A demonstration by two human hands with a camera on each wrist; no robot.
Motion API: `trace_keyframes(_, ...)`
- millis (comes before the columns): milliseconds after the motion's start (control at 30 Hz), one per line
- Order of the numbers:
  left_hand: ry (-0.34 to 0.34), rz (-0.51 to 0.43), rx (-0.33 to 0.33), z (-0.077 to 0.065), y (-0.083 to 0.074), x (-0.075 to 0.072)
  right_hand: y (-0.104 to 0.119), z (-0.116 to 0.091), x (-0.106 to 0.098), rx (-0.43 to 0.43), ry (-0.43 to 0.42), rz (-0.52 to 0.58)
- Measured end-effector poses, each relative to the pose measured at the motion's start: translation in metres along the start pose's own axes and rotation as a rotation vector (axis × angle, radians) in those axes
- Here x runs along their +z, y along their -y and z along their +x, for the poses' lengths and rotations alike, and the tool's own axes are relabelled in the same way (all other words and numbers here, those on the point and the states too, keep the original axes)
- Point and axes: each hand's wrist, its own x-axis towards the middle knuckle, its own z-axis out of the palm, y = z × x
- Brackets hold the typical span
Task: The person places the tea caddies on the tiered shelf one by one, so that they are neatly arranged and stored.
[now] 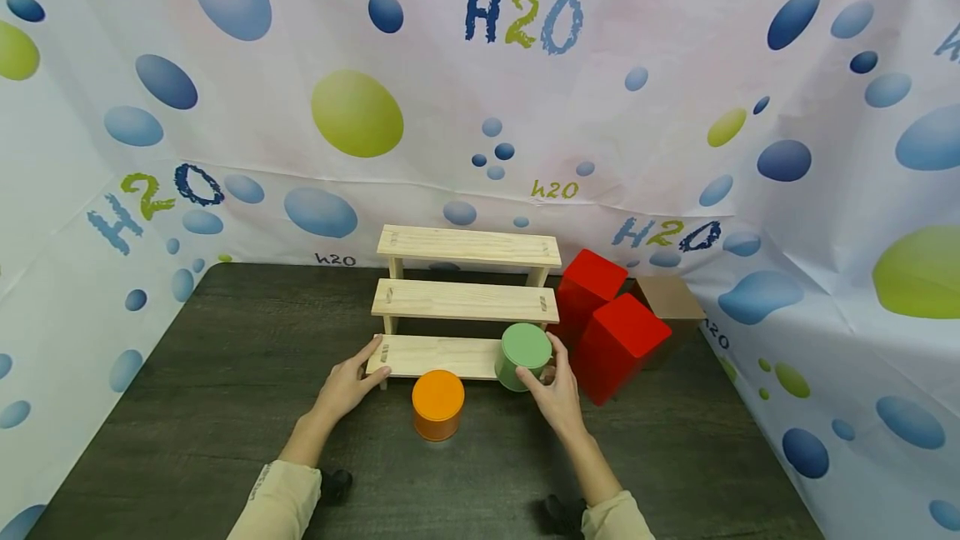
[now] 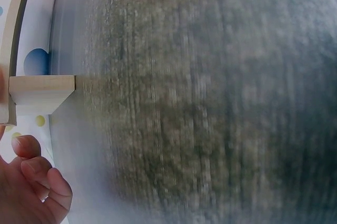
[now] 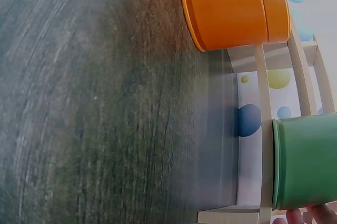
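Note:
A three-step wooden rack (image 1: 442,354) stands on the dark table. My left hand (image 1: 343,388) grips the left end of its lowest step, thumb at the front corner; in the left wrist view the other fingers (image 2: 39,174) curl beside the end of the step. At the right end of that step, my right hand (image 1: 558,397) holds a green round canister (image 1: 523,350) between thumb and fingers. In the right wrist view the upright canister (image 3: 305,161) has its base right at the step board. An orange lidded canister (image 1: 438,405) stands on the table in front of the rack.
Two red boxes (image 1: 622,340) and a brown cardboard box (image 1: 669,302) stand close to the right of the rack. Behind the table (image 1: 225,407) hangs a white sheet (image 1: 450,65) with blue and green spots. Two small dark objects lie near the wrists.

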Motion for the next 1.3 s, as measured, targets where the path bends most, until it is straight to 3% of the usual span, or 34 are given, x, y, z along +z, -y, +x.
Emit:
trace_keyframes(433, 0.000, 0.000, -0.004, -0.001, 0.000, -0.002, 0.003, 0.006, 0.001, -0.011, -0.014, 0.004)
trace_keyframes(733, 0.005, 0.001, 0.001, -0.002, 0.000, -0.003, 0.037, 0.004, -0.007, 0.020, 0.014, 0.079)
trace_keyframes(1067, 0.008, -0.007, 0.001, 0.000, -0.001, -0.003, 0.006, 0.013, -0.002, 0.033, 0.006, 0.044)
trace_keyframes(1300, 0.008, -0.008, -0.003, 0.000, -0.002, -0.004, 0.011, 0.014, -0.002, 0.018, -0.015, 0.032)
